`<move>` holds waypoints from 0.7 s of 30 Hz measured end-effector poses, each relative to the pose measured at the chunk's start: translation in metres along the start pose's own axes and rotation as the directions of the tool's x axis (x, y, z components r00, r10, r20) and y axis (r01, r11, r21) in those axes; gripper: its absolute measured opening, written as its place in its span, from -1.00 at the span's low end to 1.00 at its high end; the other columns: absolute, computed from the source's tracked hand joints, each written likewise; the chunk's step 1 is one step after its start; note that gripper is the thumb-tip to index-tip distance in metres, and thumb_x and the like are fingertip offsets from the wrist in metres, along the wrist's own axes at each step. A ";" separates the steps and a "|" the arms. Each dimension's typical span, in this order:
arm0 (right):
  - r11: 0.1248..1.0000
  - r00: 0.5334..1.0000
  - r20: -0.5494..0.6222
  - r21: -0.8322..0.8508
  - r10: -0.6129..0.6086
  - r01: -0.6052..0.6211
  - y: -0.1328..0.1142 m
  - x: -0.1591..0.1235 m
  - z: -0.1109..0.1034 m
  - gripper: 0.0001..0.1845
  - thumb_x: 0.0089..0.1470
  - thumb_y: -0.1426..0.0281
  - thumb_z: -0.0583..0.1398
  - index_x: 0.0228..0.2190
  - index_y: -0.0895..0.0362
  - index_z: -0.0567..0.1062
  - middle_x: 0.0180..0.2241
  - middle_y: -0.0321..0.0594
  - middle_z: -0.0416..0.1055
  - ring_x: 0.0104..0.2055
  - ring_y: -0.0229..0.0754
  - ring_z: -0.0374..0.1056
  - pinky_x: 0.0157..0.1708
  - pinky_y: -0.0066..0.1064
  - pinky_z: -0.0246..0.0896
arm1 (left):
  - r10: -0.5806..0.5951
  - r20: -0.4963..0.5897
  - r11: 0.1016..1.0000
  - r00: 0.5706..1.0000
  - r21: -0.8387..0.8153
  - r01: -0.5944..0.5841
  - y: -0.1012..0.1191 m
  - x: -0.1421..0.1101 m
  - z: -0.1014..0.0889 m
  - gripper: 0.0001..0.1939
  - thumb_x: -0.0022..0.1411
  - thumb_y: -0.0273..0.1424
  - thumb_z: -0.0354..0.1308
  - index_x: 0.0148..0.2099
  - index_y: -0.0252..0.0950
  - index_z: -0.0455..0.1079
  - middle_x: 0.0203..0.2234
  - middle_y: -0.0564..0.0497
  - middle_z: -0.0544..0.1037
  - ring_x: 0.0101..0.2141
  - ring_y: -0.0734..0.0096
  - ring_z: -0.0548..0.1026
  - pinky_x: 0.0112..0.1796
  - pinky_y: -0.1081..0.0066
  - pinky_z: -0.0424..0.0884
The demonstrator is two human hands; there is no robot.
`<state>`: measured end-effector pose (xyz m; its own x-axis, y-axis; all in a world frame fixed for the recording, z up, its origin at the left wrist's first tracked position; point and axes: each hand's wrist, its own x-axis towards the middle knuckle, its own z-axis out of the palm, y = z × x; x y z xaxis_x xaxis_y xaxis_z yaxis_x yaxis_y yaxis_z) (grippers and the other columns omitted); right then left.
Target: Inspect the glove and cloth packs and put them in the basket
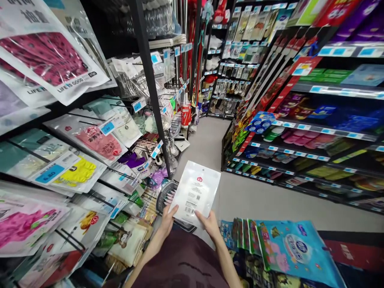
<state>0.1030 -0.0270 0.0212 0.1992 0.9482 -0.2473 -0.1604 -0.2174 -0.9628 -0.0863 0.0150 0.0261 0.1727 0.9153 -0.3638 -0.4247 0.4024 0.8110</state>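
A flat white plastic package (195, 194) with a red logo, small print and a barcode faces me in front of my body. Its lower left edge is gripped by my left hand (168, 219), thumb on top. My right hand (208, 223) pinches the lower right part, its thumb beside the barcode. The fingers beneath the package are hidden. Behind and below it, a dark grey basket (162, 196) stands on the floor with pinkish striped items inside, partly covered by the package.
At left, hooks carry packaged gloves (100, 140) and a yellow glove pack (76, 170), with price tags sticking out. Shelves of goods (327, 132) line the right side. A grey floor aisle (204, 140) runs ahead. Blue bags (300, 248) hang close at lower right.
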 end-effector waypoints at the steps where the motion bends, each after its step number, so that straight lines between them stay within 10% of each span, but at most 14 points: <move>1: 1.000 1.000 -0.007 0.000 0.005 -0.005 0.001 0.001 -0.001 -0.44 -0.23 0.05 0.39 -0.24 0.16 0.59 -0.16 0.00 0.56 -0.10 0.16 0.48 -0.04 -0.01 0.37 | 0.016 0.002 0.999 1.000 0.033 -0.016 0.003 0.002 -0.001 -0.51 0.00 -0.17 0.36 -0.08 -0.40 0.51 -0.19 -0.18 0.61 -0.23 0.18 0.58 -0.21 0.35 0.47; 21: 0.997 0.994 -0.087 0.051 0.069 -0.064 0.009 0.005 -0.007 -0.43 -0.10 0.03 0.33 -0.22 0.25 0.60 -0.16 0.05 0.55 -0.16 0.13 0.50 -0.20 -0.17 0.45 | 0.098 -0.049 0.968 0.994 0.235 -0.084 0.001 0.013 -0.003 -0.60 0.03 -0.16 0.33 -0.19 -0.37 0.50 -0.35 -0.10 0.61 -0.41 0.37 0.52 -0.40 0.50 0.36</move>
<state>0.1098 -0.0259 0.0101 0.2714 0.9073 -0.3213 -0.2221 -0.2658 -0.9381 -0.0876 0.0272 0.0211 0.0869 0.9485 -0.3046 -0.2172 0.3164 0.9234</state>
